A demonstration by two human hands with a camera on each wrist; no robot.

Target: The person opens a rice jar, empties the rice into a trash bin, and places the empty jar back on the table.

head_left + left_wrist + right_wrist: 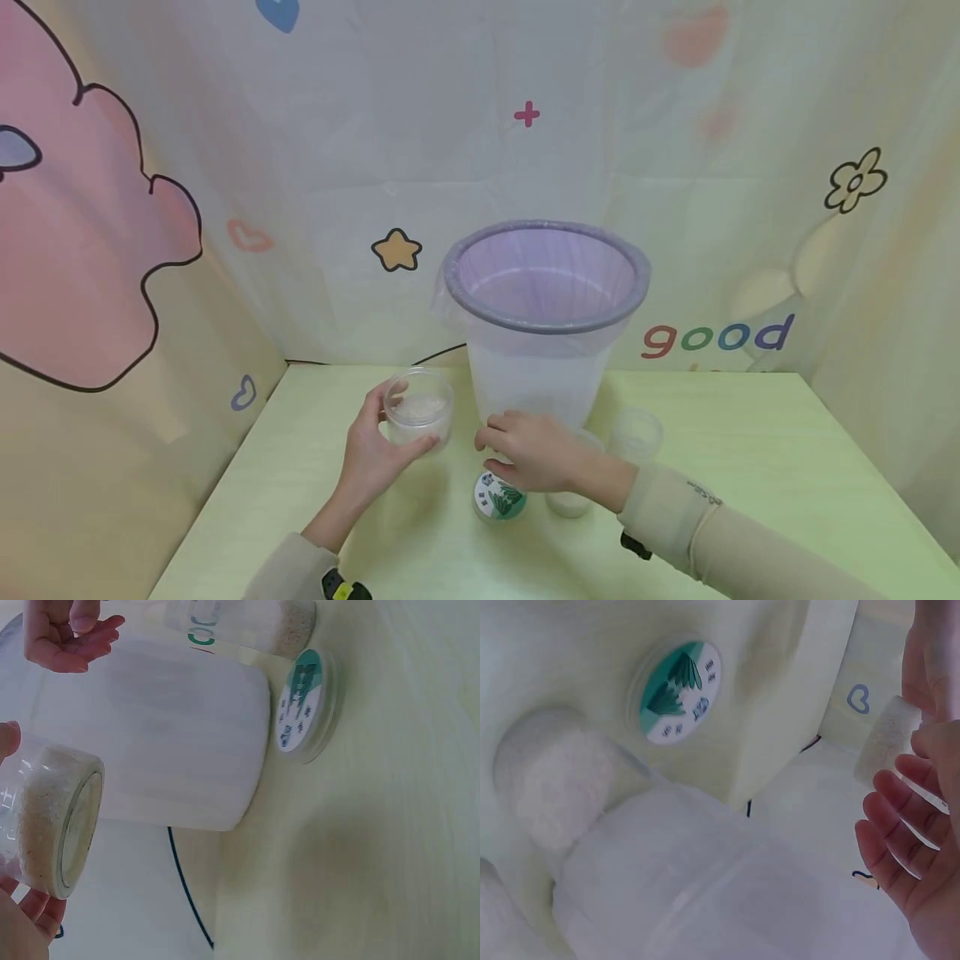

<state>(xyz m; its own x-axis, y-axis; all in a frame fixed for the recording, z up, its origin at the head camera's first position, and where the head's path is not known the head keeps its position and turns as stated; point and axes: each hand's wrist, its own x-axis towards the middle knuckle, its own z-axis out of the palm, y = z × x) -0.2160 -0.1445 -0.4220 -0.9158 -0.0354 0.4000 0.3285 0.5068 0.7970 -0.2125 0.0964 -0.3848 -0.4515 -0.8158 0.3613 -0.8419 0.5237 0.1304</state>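
Observation:
My left hand [377, 454] grips a clear plastic jar [418, 417] around its side, raised above the table and left of the bin. Pale, grainy stuff fills the jar's lower part, and its mouth is uncovered. To the right, my right hand [536, 450] hovers with loosely bent fingers and holds nothing. Just below that hand, a round lid [499, 498] with a green and white label lies on the table, label up. A second clear jar [570, 505], partly hidden by my right forearm, has similar pale contents low inside; green letters show on it in the left wrist view.
A white bin [540, 379] with a purple rim and a clear bag over it stands at the table's back. Another clear container [637, 435] stands to its right. Printed cloth [450, 125] hangs behind the table [735, 483]. A dark cord [180, 862] runs along the back.

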